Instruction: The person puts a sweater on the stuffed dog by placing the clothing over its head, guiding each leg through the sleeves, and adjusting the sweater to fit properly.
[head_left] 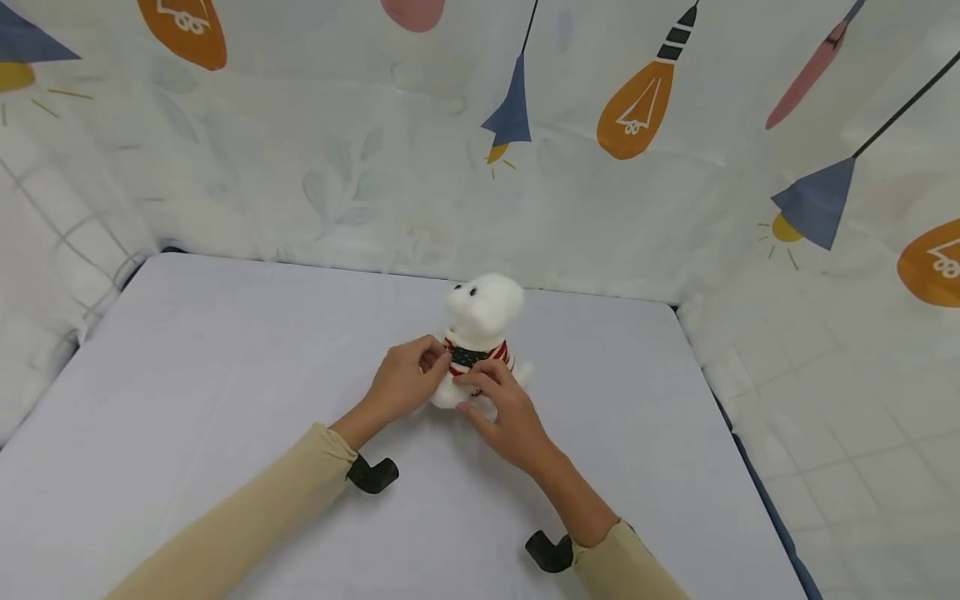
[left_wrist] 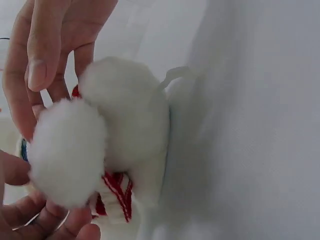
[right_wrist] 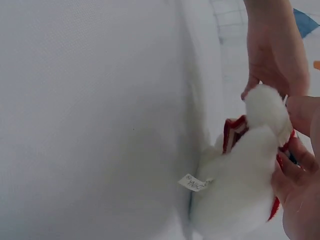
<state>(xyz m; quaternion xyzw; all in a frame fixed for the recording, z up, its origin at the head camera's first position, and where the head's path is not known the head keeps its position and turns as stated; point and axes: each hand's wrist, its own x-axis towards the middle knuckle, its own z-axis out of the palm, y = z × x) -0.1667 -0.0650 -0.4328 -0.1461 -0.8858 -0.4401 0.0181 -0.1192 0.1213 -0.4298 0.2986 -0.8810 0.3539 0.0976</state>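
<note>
A white plush toy dog (head_left: 487,308) sits upright on the table, its head turned to the left. It wears a knitted sweater (head_left: 468,357) with red, white and dark parts. My left hand (head_left: 407,379) holds the toy at its front on the left, thumb and fingers curled around a paw (left_wrist: 70,152) beside the sweater. Lower on the front, my right hand (head_left: 510,421) touches the sweater with bent fingers, its thumb spread apart by a leg (left_wrist: 130,105). A white label (right_wrist: 192,183) sticks out from the toy's underside.
The toy stands on a white-covered table (head_left: 247,358), close to its back edge. Behind it hangs a pale curtain (head_left: 420,167) printed with lamps and bulbs. Black curved pieces (head_left: 373,475) project beside both wrists, under beige sleeves (head_left: 247,517).
</note>
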